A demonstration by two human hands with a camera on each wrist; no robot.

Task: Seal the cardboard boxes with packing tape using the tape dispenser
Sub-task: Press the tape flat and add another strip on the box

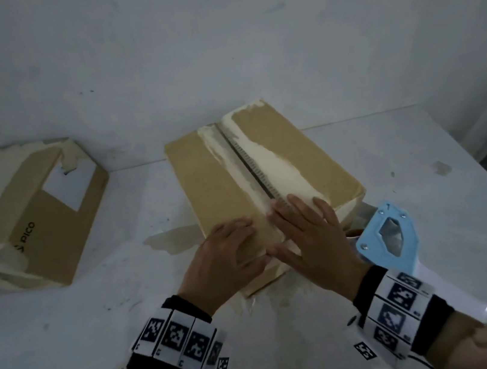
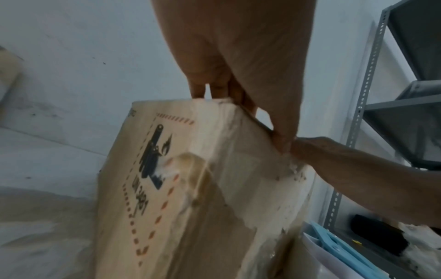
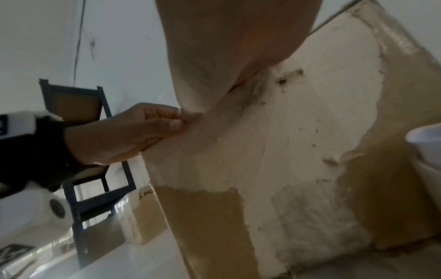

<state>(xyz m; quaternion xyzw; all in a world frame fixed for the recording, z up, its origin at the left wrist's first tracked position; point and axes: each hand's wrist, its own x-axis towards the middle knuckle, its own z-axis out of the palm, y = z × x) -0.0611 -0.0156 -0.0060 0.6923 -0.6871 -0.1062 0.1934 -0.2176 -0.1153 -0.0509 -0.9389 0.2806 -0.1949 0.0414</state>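
place: storeroom or packing area | cues: slotted metal shelving [image 2: 358,117], cardboard boxes [image 1: 34,212], bare white wall [image 1: 213,31]

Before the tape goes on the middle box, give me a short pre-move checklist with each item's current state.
1. Flaps closed: ok. The middle cardboard box has both top flaps down, with a narrow open seam between them.
2. Flaps held: ok. The left hand and right hand lie flat on the near end, either side of the seam.
3. Tape dispenser in hand: not ok. The blue tape dispenser lies on the table, right of the box, ungripped.
4. Fresh tape on the seam: not ok, none visible.
5. Clean surface for sticking: not ok. The paper beside the seam is torn and pale.
6. Tape end ready at the dispenser: cannot tell.
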